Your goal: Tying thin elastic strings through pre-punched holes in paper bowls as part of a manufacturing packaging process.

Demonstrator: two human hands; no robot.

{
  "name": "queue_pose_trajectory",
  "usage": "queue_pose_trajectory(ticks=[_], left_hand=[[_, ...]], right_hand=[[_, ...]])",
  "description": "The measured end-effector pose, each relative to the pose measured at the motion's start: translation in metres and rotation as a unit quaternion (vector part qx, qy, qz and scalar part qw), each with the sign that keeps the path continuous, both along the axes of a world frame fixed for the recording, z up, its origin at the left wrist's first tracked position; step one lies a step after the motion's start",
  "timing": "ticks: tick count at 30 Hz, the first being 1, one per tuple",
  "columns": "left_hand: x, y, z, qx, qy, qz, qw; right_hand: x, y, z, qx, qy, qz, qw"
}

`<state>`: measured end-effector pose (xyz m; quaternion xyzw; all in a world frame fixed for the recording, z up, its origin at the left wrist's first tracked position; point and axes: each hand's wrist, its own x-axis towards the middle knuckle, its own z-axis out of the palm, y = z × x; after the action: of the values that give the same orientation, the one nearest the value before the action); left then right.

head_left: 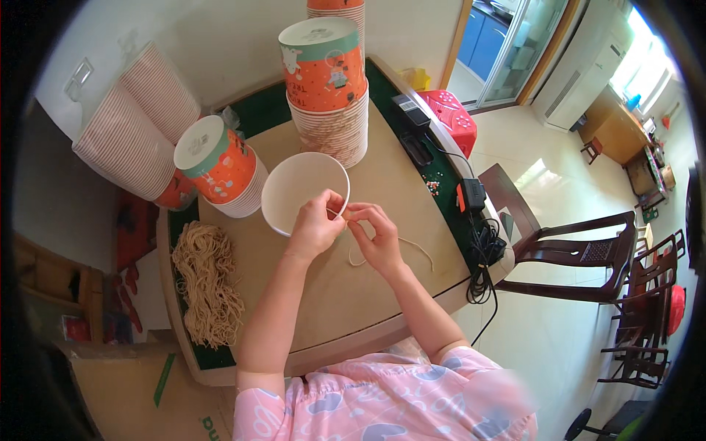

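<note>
A white-lined paper bucket (pixel 294 187) stands tilted near the middle of the table with its mouth toward me. My left hand (pixel 318 226) is closed on the right side of its rim, thumb and fingers pinching the edge. Just to the right, my right hand (pixel 376 237) is closed in a pinch at the same spot on the rim. A thin beige cord (pixel 421 251) runs from between its fingers and trails in a loose curve on the tabletop. The fingertips partly hide where cord and rim meet. A bundle of similar cords (pixel 207 287) lies at the table's left edge.
A tall stack of orange printed paper buckets (pixel 329 121) stands behind, with a shorter stack (pixel 224 165) left of it. More nested buckets (pixel 140 117) lean on the wall. Black cables (pixel 484 250) and an adapter lie along the right edge, beside a wooden chair (pixel 577 253).
</note>
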<state>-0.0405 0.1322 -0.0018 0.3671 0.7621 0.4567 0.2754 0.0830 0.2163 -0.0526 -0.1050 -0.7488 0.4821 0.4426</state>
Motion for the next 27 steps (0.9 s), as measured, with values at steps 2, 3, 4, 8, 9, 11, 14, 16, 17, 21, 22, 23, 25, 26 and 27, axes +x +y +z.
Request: queue_pose_trajectory(ticks=[2, 3, 4, 8, 9, 11, 14, 16, 17, 21, 22, 23, 25, 26, 27], left_hand=[[-0.001, -0.002, 0.003, 0.013, -0.001, 0.009, 1.0], [0.0, -0.003, 0.005, 0.013, -0.001, 0.009, 1.0], [0.0, -0.004, 0.008, 0.014, -0.009, 0.013, 1.0], [-0.002, -0.012, 0.005, 0.015, -0.006, 0.024, 1.0], [-0.003, -0.016, 0.006, 0.015, -0.007, 0.024, 1.0], [-0.002, -0.023, 0.01, 0.006, 0.014, 0.03, 0.999], [0.012, -0.047, 0.024, -0.017, 0.114, 0.04, 0.993], [0.016, -0.072, 0.026, -0.046, 0.119, 0.054, 0.99], [0.019, -0.081, 0.026, -0.065, 0.125, 0.059, 0.988], [0.031, -0.106, 0.024, -0.064, 0.112, 0.054, 0.99], [0.033, -0.11, 0.023, -0.067, 0.115, 0.052, 0.99], [0.035, -0.113, 0.023, -0.067, 0.12, 0.052, 0.989], [0.043, -0.117, 0.024, -0.035, 0.213, 0.059, 0.975], [0.047, -0.118, 0.026, 0.003, 0.307, 0.063, 0.95], [0.053, -0.12, 0.029, 0.002, 0.306, 0.063, 0.95]], right_hand=[[0.001, -0.002, -0.001, -0.001, -0.013, 0.017, 1.0], [0.0, -0.004, 0.0, 0.004, -0.013, 0.008, 1.0], [0.0, -0.006, 0.001, 0.008, -0.013, -0.001, 1.0], [-0.002, -0.012, 0.003, 0.05, 0.007, -0.008, 0.999], [0.0, -0.013, 0.001, 0.044, -0.017, 0.027, 0.999], [0.003, -0.016, -0.002, 0.037, -0.041, 0.064, 0.996], [0.013, -0.021, 0.0, -0.05, -0.075, 0.04, 0.995], [0.021, -0.029, 0.009, -0.261, -0.13, 0.086, 0.953], [0.025, -0.035, 0.009, -0.257, -0.117, 0.087, 0.955], [0.036, -0.054, 0.015, -0.232, -0.186, 0.105, 0.949], [0.036, -0.059, 0.015, -0.237, -0.179, 0.112, 0.948], [0.035, -0.062, 0.017, -0.24, -0.171, 0.12, 0.948], [0.038, -0.069, 0.017, -0.269, -0.175, 0.139, 0.937], [0.039, -0.07, 0.018, -0.293, -0.176, 0.156, 0.927], [0.04, -0.072, 0.016, -0.294, -0.177, 0.156, 0.926]])
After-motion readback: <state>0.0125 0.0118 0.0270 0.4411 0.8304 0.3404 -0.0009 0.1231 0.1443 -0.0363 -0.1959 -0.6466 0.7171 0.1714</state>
